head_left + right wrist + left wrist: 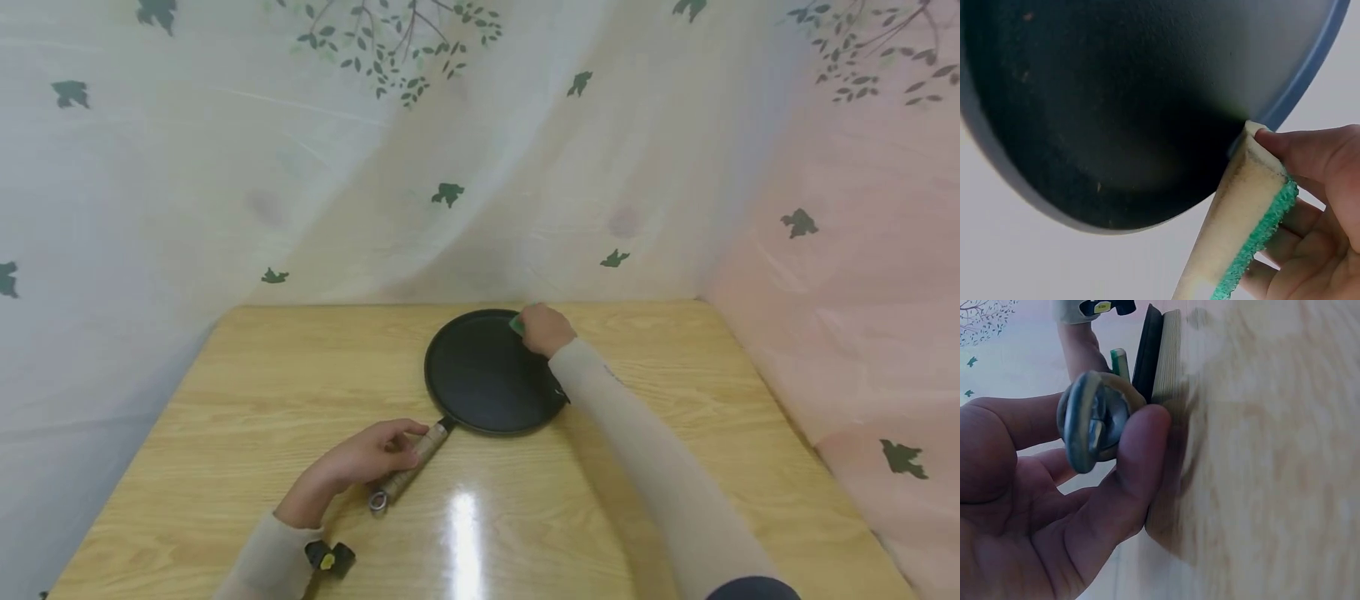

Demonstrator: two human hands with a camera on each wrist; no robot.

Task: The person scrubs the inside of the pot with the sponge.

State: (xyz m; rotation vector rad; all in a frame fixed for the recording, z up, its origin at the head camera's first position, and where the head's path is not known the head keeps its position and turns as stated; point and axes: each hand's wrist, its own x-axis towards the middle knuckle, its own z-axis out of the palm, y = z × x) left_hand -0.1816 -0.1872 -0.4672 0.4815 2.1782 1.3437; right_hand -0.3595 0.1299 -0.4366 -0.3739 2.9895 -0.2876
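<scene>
No text, brand or number is legible. A yellow label (1104,307) on the black device (1125,306) at the right wrist is too blurred to make out — as are the yellow patch (327,562) on the left wrist's device (343,561) and the small dark mark (612,375) on the right sleeve (652,462).

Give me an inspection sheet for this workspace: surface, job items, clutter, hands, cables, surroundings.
Surface: wood-grain table, with a bright reflection near the front.
Pan: black pan toward the table's far side, inside facing up; a few small pale specks show in the right wrist view.
Handle: pan handle points toward the person's left, metal ring at its end.
Sponge: pale sponge with a green scouring layer, at the pan's rim.
Clutter: nothing seen.
Left hand: holds the handle.
Right hand: grips the sponge.
Cables: nothing seen.
Surroundings: pale sheeting with green leafy prints.
</scene>
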